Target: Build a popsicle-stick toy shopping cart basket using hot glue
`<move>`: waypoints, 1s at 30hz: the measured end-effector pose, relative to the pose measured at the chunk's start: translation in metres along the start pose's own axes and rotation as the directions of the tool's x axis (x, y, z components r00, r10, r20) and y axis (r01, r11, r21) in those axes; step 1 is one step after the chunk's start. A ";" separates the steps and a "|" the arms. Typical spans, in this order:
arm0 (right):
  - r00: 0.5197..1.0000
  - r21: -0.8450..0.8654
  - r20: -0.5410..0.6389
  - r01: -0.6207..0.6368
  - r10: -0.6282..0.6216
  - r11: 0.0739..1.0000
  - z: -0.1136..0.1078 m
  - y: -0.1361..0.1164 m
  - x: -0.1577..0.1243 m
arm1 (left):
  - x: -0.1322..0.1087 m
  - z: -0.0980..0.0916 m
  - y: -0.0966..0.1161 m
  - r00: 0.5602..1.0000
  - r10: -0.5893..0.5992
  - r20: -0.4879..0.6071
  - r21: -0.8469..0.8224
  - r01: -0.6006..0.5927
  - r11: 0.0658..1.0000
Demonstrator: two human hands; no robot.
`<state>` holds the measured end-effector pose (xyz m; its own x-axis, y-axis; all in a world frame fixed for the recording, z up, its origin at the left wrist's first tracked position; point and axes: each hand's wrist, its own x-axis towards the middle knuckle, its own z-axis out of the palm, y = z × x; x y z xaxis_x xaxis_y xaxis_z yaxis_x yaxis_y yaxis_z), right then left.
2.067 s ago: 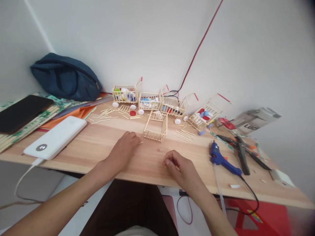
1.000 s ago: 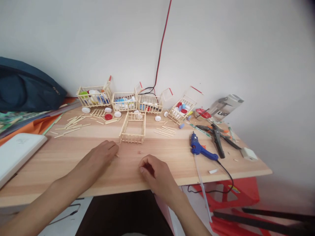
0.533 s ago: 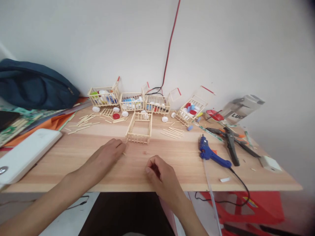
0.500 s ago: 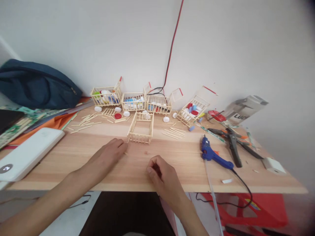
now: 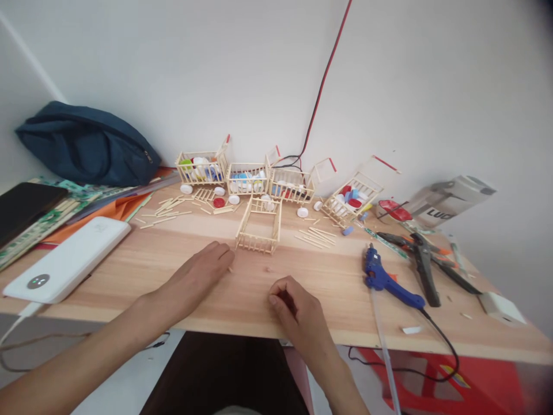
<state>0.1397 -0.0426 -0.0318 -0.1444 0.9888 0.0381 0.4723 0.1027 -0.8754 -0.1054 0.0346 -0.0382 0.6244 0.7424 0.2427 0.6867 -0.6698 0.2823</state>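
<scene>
The left grip [image 5: 209, 265] rests low, palm down, its fingers bent together and their tips largely hidden; the end of a thin, pale stick [image 5: 230, 270] shows at them, though I cannot tell whether it is pinched or only lying there. The right grip [image 5: 298, 308] is loosely curled, thumb and forefinger bowed round a small hollow, and I cannot tell whether anything sits inside.

Just beyond the left fingertips stands an open box frame [image 5: 258, 237] of slim, straight sticks, its near side ribbed with short uprights. Both grips are over the surface [image 5: 328, 288], smooth-looking and streaked with pale brown wood grain.

Farther off, past the frame, four stick carts [image 5: 247, 191] line up, with round white wheels, red-tipped handles and coloured pieces inside. Loose sticks [image 5: 316, 237] lie beyond the right grip; another scatter of sticks [image 5: 170, 206] lies beyond the left, near a flat red disc [image 5: 219, 202].

To the right of the right grip is a blue glue gun [image 5: 391, 282], a translucent rod trailing from it. Left of the left grip lies a glossy white power bank [image 5: 71, 259] with rounded corners.
</scene>
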 end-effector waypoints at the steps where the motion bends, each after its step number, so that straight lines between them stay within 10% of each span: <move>1: 1.000 0.004 0.002 -0.005 0.005 1.000 0.000 0.001 0.000 | -0.001 0.000 -0.001 1.000 0.002 0.001 -0.008 -0.002 1.000; 14: 1.000 -0.033 0.006 0.003 -0.003 0.999 0.001 0.000 0.001 | -0.018 -0.005 0.011 0.998 -0.055 0.019 0.010 0.055 0.998; 21: 1.000 -0.070 0.008 -0.009 0.010 0.997 0.004 0.001 -0.004 | -0.015 -0.021 0.021 0.934 -0.356 -0.044 -0.264 0.332 0.905; 30: 1.000 -0.098 0.001 -0.014 0.014 0.995 0.007 -0.002 -0.004 | -0.028 -0.012 0.028 0.986 -0.135 0.096 -0.018 0.137 0.990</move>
<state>0.1337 -0.0476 -0.0335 -0.1383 0.9901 0.0258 0.5575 0.0993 -0.8242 -0.1084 -0.0050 -0.0261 0.5589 0.8216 0.1123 0.7590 -0.5614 0.3299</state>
